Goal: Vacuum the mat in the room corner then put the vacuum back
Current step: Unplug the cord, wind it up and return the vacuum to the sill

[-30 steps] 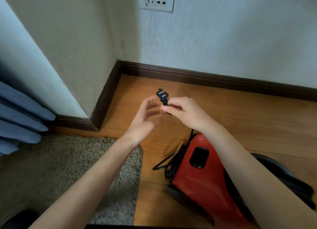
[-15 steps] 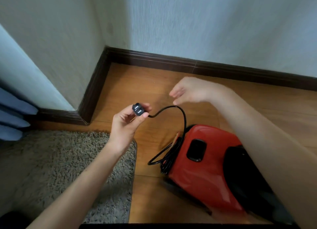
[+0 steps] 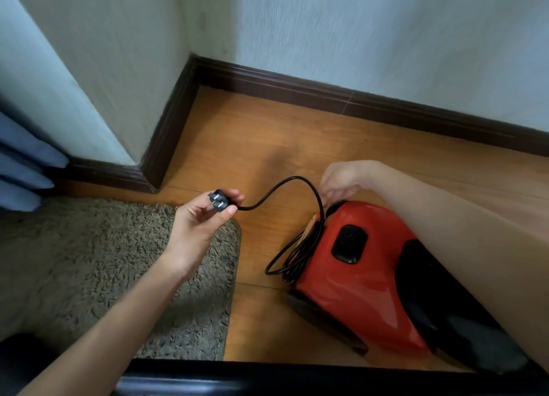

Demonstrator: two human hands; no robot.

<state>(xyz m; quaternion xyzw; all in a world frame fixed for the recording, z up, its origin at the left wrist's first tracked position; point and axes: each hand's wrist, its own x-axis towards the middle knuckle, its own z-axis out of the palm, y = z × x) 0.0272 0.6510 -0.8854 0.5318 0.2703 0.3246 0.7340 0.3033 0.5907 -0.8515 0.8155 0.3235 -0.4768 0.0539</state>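
Your wooden floor (image 3: 237,134) fills the middle of the view, bounded on the far side by a pale wall (image 3: 386,39) with a dark skirting board (image 3: 297,86) that turns the corner at the left. On the near left lies the shaggy grey-brown mat (image 3: 89,262), its right edge just beside the vacuum. Blue curtain folds (image 3: 20,170) hang at the far left edge, above the mat's far end.

The red vacuum (image 3: 365,276) sits on the floor at the near right, partly covered by your right forearm, with a black button (image 3: 349,243) on its top. A bundle of black cord (image 3: 297,253) is looped against its left side, and one strand arcs up and left from there, crossing the bare floor between your hands.

Your left hand (image 3: 199,226) hovers over the mat's far right corner, thumb and fingers pinching the black plug (image 3: 219,201), prongs facing you. Your right hand (image 3: 341,178) is at the vacuum's far end, fingers bent down just beside the cord; whether they grip it you cannot tell.
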